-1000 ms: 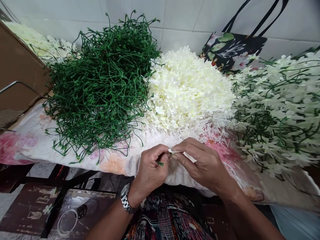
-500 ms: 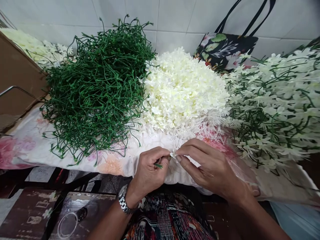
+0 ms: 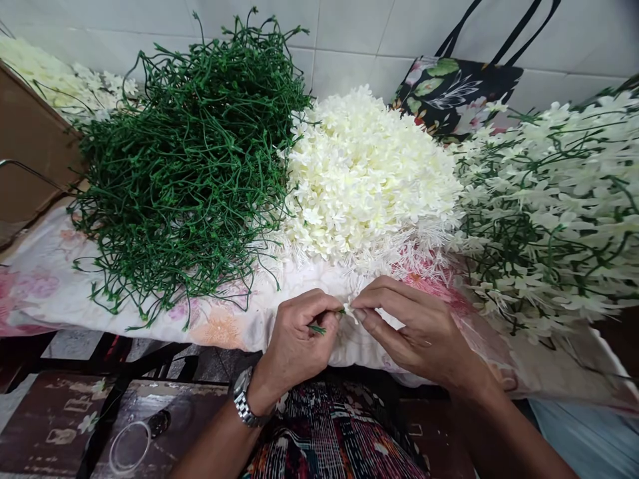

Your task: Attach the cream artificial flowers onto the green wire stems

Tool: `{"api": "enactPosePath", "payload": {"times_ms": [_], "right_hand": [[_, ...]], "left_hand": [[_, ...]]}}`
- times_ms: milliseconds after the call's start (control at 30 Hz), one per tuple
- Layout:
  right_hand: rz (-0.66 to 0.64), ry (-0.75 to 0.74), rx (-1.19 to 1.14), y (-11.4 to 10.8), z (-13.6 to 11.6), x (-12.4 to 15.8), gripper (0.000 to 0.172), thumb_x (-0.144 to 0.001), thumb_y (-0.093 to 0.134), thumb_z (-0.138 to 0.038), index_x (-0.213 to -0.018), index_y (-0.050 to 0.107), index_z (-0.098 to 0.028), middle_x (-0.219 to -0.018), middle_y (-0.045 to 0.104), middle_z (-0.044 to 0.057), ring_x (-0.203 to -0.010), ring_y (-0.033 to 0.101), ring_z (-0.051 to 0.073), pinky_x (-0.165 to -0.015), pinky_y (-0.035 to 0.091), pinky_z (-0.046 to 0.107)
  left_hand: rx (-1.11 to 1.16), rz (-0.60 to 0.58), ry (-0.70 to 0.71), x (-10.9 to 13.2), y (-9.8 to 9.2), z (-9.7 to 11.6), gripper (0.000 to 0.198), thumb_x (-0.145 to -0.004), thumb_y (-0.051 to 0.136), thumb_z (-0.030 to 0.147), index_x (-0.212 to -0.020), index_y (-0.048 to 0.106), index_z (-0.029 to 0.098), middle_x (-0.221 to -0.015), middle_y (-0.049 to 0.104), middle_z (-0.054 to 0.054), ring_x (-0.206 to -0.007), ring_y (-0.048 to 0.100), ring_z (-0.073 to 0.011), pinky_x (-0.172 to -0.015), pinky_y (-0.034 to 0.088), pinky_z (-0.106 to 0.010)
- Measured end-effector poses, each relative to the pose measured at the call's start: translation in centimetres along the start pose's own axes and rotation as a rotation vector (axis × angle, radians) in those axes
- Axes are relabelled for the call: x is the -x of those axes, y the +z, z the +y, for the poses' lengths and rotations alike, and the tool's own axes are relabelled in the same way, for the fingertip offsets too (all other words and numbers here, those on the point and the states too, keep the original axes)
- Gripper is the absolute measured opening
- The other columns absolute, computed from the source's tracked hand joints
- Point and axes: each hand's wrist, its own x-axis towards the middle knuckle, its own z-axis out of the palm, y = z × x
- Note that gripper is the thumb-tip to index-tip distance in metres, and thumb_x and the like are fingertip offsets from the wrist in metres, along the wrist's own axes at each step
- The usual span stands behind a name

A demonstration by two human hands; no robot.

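Note:
My left hand (image 3: 308, 327), with a metal watch on its wrist, is closed round a green plastic stem (image 3: 317, 328); a bit of green shows between thumb and forefinger too. Thumb and fingertips of my right hand (image 3: 407, 322) pinch a small white piece (image 3: 349, 310), seemingly part of an artificial flower, against the stem's tip. The two hands nearly touch over the cloth. Beyond them lies a heap of loose white blossoms (image 3: 369, 179) with thin white threads along its front. To its left is a tangled pile of green stems (image 3: 194, 173).
Finished-looking white flowers on green stems (image 3: 554, 213) are heaped at the right. A floral cloth (image 3: 219, 326) covers the work surface. A black flowered bag (image 3: 459, 93) leans on the tiled wall. A cardboard box (image 3: 34, 153) stands at the left, and a clear ring (image 3: 130, 447) lies below.
The view has shifted slightly. Green now shows at the left fingertips, touching the white piece, which the right fingers still pinch. Both hands stay in almost the same place.

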Motion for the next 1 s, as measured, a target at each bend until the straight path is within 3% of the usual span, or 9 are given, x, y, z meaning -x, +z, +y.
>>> {"api": "enactPosePath", "payload": {"times_ms": [1000], "right_hand": [[0.021, -0.012, 0.051, 2.3, 0.4, -0.3, 0.013, -0.085, 0.042, -0.009, -0.078, 0.048, -0.018, -0.065, 0.054, 0.002, -0.061, 0.051, 0.012, -0.054, 0.043, 0.023]], "left_hand": [[-0.150, 0.016, -0.050, -0.2, -0.1, -0.1, 0.018, -0.074, 0.044, 0.006, -0.061, 0.048, 0.017, -0.053, 0.044, 0.005, -0.047, 0.037, -0.0078, -0.046, 0.029, -0.020]]}}
